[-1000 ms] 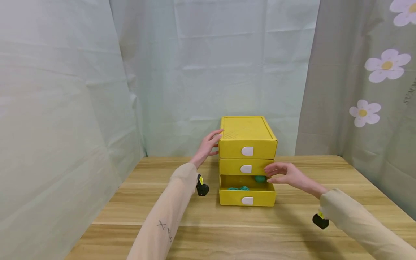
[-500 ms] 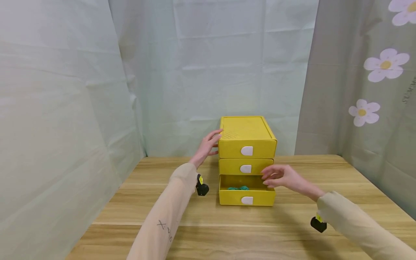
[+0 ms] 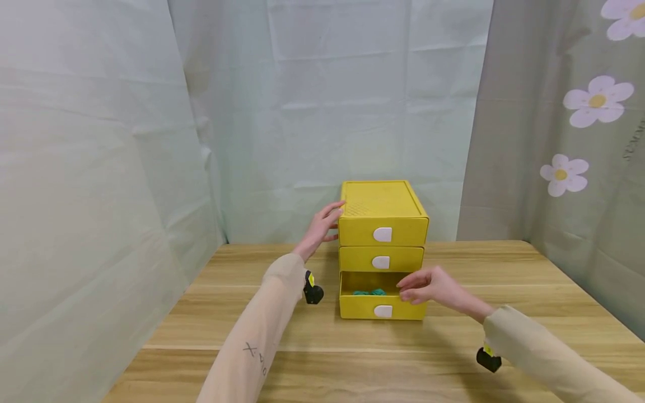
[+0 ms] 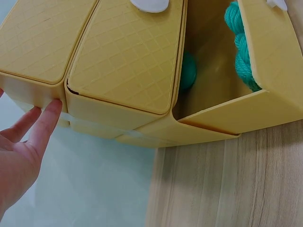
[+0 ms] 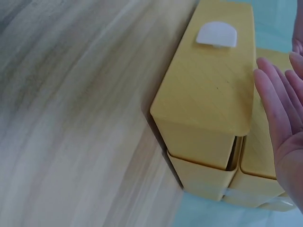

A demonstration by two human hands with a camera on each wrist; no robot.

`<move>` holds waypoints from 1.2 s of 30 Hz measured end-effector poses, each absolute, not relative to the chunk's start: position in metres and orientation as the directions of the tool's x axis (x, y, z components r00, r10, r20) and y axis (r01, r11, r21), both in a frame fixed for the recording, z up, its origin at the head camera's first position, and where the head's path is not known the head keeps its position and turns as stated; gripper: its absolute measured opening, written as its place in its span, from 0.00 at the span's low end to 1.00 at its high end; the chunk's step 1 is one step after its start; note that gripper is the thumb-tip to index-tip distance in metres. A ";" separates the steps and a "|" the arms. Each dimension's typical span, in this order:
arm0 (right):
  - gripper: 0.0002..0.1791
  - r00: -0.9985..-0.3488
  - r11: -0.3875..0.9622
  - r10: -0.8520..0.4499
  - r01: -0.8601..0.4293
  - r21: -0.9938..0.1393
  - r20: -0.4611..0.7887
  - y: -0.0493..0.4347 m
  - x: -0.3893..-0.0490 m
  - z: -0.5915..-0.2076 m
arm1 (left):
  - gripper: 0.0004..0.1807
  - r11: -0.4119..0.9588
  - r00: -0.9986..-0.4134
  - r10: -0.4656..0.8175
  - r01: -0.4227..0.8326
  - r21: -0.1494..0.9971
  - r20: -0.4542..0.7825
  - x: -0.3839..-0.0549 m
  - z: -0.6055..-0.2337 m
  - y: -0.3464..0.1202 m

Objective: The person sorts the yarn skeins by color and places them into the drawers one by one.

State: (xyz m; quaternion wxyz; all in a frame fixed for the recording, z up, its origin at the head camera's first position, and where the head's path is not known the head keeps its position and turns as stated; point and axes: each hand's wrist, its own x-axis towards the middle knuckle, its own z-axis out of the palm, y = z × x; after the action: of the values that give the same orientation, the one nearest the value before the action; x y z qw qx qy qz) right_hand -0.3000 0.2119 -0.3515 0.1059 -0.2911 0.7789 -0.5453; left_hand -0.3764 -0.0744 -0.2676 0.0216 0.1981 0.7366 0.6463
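A yellow three-tier drawer box [image 3: 384, 198] stands on the wooden table, its bottom drawer [image 3: 360, 308] pulled out. My left hand [image 3: 319, 228] steadies the cabinet's upper left side, fingertips against the wall, as the left wrist view confirms. Fingers extended, my right hand [image 3: 434, 288] reaches over the right front corner of that drawer; its palm and fingers look bare in the right wrist view. Inside the drawer lie a twisted teal yarn hank [image 4: 241, 49], along the front panel, and a round green thing [image 4: 188, 71] farther back, partly covered by the tier above.
White tab handles mark each drawer; the top drawer [image 3: 363, 232] and middle drawer [image 3: 355, 258] are pushed in. Wooden tabletop [image 3: 242, 313] extends around the cabinet. Pale curtains [image 3: 322, 101] hang behind and on both sides.
My right hand has come down and slightly left, from beside the middle drawer to the bottom drawer's front corner. The left hand and the drawers have stayed put.
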 end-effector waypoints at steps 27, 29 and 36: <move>0.11 -0.824 0.332 -0.547 -0.375 -0.866 0.148 0.195 -0.293 -0.372 | 0.25 0.092 -0.921 0.318 0.265 0.960 0.224 -0.370 -0.262 -0.073; 0.10 -0.823 0.367 -0.545 -0.407 -0.836 0.161 0.194 -0.292 -0.374 | 0.25 0.091 -0.921 0.319 0.265 0.960 0.224 -0.370 -0.262 -0.073; 0.06 -0.809 0.488 -0.533 -0.533 -0.691 0.247 0.187 -0.291 -0.377 | 0.25 0.093 -0.918 0.329 0.266 0.960 0.223 -0.370 -0.263 -0.074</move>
State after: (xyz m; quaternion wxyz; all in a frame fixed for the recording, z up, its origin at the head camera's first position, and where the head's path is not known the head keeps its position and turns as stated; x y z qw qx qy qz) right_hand -0.2907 0.1866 -0.3766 0.0005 -0.3089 0.8627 -0.4005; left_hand -0.3696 -0.0742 -0.2628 0.0245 0.2014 0.7387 0.6428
